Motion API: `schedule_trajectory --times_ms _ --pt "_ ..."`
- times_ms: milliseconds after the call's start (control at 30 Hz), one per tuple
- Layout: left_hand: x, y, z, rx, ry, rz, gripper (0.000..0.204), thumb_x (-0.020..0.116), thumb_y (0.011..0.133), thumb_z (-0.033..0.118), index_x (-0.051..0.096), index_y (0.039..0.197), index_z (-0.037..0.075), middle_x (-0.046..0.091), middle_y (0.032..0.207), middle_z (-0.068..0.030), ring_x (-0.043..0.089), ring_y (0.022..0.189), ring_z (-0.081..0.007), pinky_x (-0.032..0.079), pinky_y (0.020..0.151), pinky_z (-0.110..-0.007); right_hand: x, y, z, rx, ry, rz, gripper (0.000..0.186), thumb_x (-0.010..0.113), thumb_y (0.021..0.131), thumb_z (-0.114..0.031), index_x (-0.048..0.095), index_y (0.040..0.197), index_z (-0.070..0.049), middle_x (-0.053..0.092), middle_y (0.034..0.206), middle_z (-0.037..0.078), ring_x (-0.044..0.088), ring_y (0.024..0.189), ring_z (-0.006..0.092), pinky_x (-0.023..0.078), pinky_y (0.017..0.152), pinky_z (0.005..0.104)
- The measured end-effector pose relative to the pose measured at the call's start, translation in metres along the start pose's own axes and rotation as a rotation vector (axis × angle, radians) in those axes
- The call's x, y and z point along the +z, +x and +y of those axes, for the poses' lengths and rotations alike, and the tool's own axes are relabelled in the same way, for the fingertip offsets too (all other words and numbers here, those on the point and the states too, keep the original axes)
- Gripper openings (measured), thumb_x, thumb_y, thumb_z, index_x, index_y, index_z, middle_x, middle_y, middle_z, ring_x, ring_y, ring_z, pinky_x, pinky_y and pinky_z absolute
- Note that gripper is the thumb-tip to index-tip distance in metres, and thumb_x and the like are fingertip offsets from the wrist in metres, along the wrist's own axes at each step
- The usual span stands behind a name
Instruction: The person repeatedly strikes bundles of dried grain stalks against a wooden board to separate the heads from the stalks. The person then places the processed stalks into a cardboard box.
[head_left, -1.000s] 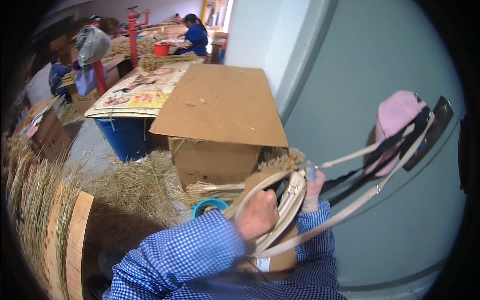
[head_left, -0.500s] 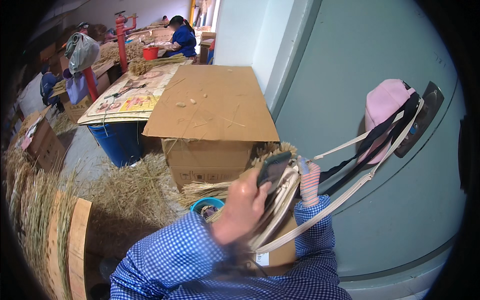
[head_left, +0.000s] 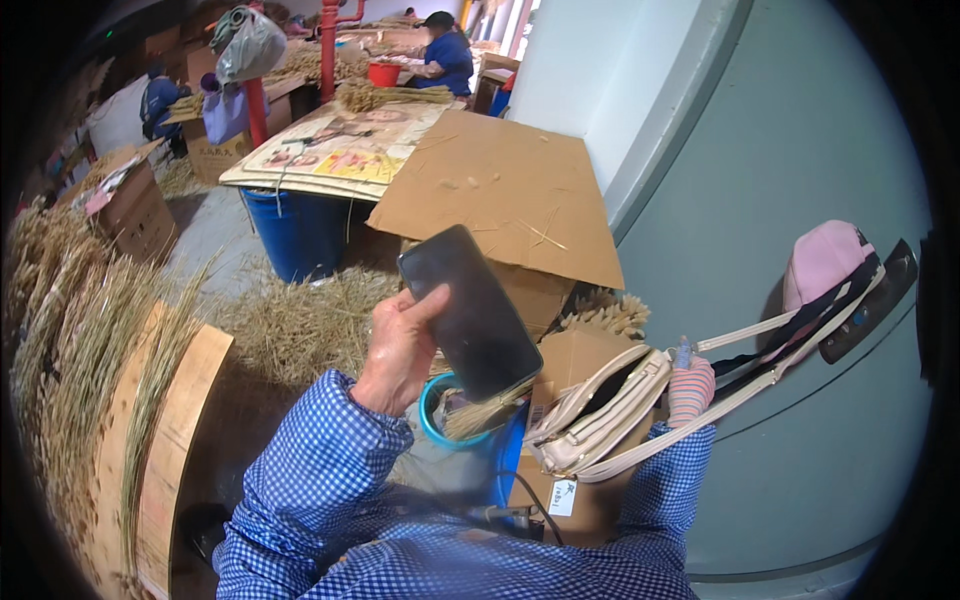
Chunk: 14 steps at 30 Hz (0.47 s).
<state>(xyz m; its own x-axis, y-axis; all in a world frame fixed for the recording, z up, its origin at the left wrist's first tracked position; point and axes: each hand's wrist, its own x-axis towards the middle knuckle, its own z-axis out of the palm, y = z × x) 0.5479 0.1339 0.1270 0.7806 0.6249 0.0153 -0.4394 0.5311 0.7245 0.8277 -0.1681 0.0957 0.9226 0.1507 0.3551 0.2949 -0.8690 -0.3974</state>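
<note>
My bare left hand (head_left: 400, 345) grips a dark smartphone (head_left: 472, 312), thumb across its black screen. To the right, my right hand (head_left: 690, 388), in a striped glove with bluish fingertips, pinches the end of a cream handbag (head_left: 605, 415). The bag's top gapes and its inside looks dark. Its long straps run up to the door handle (head_left: 880, 300), where a pink cap or bag (head_left: 825, 262) with dark straps also hangs. Below the phone is a teal bucket (head_left: 430, 412) with dried stalks (head_left: 480, 415) in it.
A cardboard box (head_left: 590, 350) stands under the handbag, with dried seed heads behind it. A cardboard sheet (head_left: 500, 190) covers the work surface ahead. Wooden boards (head_left: 180, 430) with dried stalks are at the left, a blue bin (head_left: 300, 235) beyond. A person in blue (head_left: 445, 60) sits far back.
My left hand has lifted the phone away from the handbag, leftward, and its screen now faces me. My right hand still holds the bag. The whole view has shifted.
</note>
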Motion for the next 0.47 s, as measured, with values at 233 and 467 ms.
schedule_trajectory --times_ms 233,467 --pt "-0.046 -0.022 0.017 -0.014 -0.173 0.069 0.019 0.057 0.093 0.01 0.057 0.107 -0.002 0.066 0.101 -0.0088 0.065 0.091 -0.0177 0.054 0.085 -0.034 0.055 -0.031 0.032 0.389 1.365 0.005 0.053 0.049 0.093 -0.052 0.061 0.099 0.0 0.065 0.079 0.009 0.061 0.059 0.0207 0.052 0.056 0.0329" --pt "-0.088 -0.042 0.021 -0.023 -0.489 -0.049 0.022 0.056 0.093 0.01 0.057 0.11 -0.003 0.066 0.106 -0.0126 0.066 0.094 -0.0216 0.055 0.086 -0.036 0.032 -0.066 0.038 0.728 1.881 0.13 0.035 0.05 0.088 -0.039 0.054 0.107 -0.009 0.058 0.112 0.021 0.055 0.113 0.0258 0.044 0.1 0.0453"
